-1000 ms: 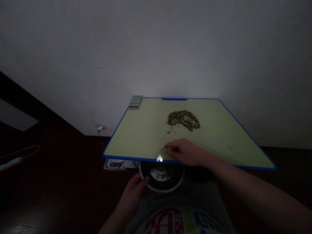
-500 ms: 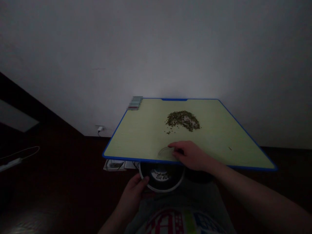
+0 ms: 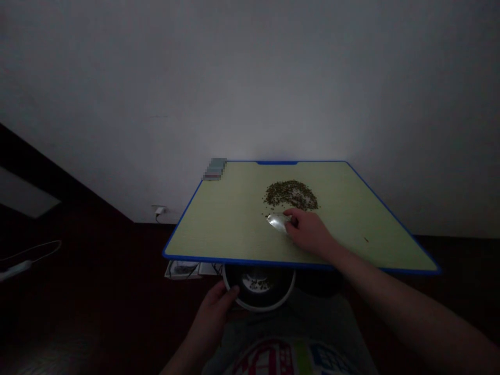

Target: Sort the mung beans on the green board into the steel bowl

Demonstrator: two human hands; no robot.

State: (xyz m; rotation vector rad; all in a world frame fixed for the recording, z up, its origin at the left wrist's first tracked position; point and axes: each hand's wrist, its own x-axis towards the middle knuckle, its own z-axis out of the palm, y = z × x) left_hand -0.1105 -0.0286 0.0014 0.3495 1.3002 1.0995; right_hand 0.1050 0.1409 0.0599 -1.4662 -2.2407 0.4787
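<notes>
Below the table's front edge, my left hand (image 3: pixel 215 307) grips the rim of a dark bowl (image 3: pixel 260 301) with a pale edge, thumb on the inside. Several small grains (image 3: pixel 258 284) lie at the bowl's bottom. Over the table, my right hand (image 3: pixel 310 232) is closed on a thin, see-through piece with a curved edge (image 3: pixel 276 222), which catches the light. That piece is just in front of a spread pile of small brown-green grains (image 3: pixel 287 191); a few loose grains are by its tip. I cannot tell if it touches the tabletop.
The pale table (image 3: pixel 219 224) has a blue rim and stands against a grey wall (image 3: pixel 250 78). A pixelated item (image 3: pixel 214 169) sits at its back left corner, a small brown sliver (image 3: pixel 366 239) at right. A white box (image 3: pixel 183 269) is underneath; a plug (image 3: pixel 159 210) is in the wall.
My right hand has moved away from the front edge toward the grain pile, carrying the see-through piece. My left hand stays on the bowl.
</notes>
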